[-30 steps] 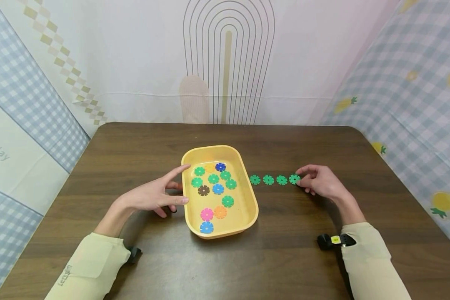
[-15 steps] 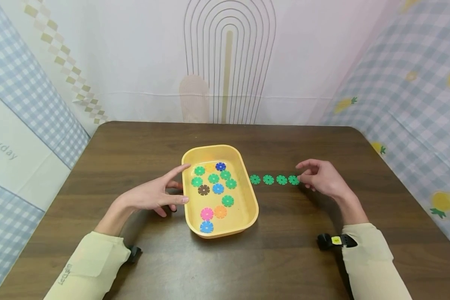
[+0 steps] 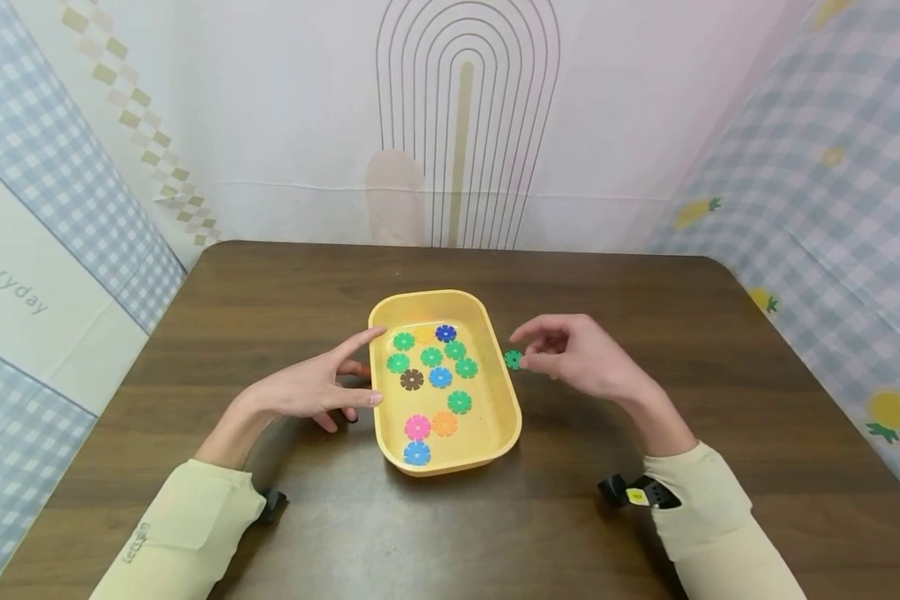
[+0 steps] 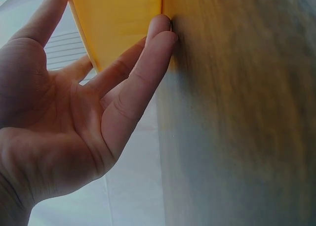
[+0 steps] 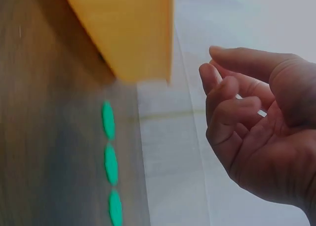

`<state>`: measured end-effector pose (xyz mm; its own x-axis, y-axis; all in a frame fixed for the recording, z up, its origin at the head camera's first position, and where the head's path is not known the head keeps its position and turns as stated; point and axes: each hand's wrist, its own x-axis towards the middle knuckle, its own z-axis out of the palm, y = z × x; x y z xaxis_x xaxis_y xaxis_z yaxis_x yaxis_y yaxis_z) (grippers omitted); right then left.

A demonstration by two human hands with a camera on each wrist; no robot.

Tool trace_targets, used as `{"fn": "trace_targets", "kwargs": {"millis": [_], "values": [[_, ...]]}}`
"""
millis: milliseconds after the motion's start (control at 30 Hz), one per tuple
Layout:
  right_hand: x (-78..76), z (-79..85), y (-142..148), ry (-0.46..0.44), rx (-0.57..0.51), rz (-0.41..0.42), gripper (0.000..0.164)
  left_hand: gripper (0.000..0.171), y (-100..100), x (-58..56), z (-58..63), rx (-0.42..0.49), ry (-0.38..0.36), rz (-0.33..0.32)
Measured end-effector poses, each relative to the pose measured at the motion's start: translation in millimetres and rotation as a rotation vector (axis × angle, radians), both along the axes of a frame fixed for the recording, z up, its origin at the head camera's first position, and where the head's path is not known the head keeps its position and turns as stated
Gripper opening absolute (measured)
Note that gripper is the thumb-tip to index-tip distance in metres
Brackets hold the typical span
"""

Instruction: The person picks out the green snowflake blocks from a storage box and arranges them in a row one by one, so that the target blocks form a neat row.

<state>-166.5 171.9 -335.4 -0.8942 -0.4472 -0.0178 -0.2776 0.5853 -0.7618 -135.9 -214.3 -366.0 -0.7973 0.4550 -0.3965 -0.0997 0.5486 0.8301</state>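
1. A patterned cloth [image 3: 292, 117] hangs at 12 o'clock; my right hand [image 3: 581, 357], relaxed, fingers loosely bent, hides part of the outside row [image 3: 513, 359] at the yellow tray's [image 3: 489, 425] 3 o'clock.
2. My left hand [image 3: 309, 386], fingers spread, sits at the tray's 9 o'clock rim.
3. The table's [image 3: 742, 392] wood runs to rounded corners at 10 and 2.
4. Inside: six green discs [image 3: 460, 407], two light-blue discs [image 3: 440, 382], a dark-blue disc [image 3: 446, 337], brown disc [image 3: 412, 384], pink disc [image 3: 417, 432], orange disc [image 3: 444, 428], yellow disc [image 3: 424, 335].
5. Outside, my right wrist view shows three greens.
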Motion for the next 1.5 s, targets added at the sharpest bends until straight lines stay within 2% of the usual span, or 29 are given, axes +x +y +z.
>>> {"fn": "trace_targets", "kwargs": {"millis": [167,367,533,800,1100,1300,1500], "values": [[3.5,-6.2,-25.5,-0.021,0.028,0.067,0.027,0.098,0.8,-0.2,-0.6,0.0,-0.005,0.005],[5.0,-15.8,-38.9,-0.034,0.074,0.128,0.028,0.098,1.6,-0.7,-0.6,0.001,-0.011,0.004],[4.9,-17.8,-46.8,0.013,0.15,0.168,0.028,0.098,0.8,-0.6,-0.1,0.007,-0.01,0.005],[6.2,-19.2,-60.6,0.003,0.283,0.207,0.029,0.098,0.5,-0.4,-0.2,0.001,-0.006,0.01],[7.7,-22.0,-78.3,0.026,0.43,0.134,0.021,0.097,1.7,-1.0,-0.3,-0.001,-0.007,0.008],[9.9,-25.3,-88.8,0.033,0.508,0.067,0.027,0.099,2.1,-1.4,0.0,-0.005,-0.005,0.004],[12.7,-28.4,-94.3,0.065,0.568,0.037,0.031,0.1,1.6,-1.7,-0.4,-0.012,-0.007,0.008]]}}
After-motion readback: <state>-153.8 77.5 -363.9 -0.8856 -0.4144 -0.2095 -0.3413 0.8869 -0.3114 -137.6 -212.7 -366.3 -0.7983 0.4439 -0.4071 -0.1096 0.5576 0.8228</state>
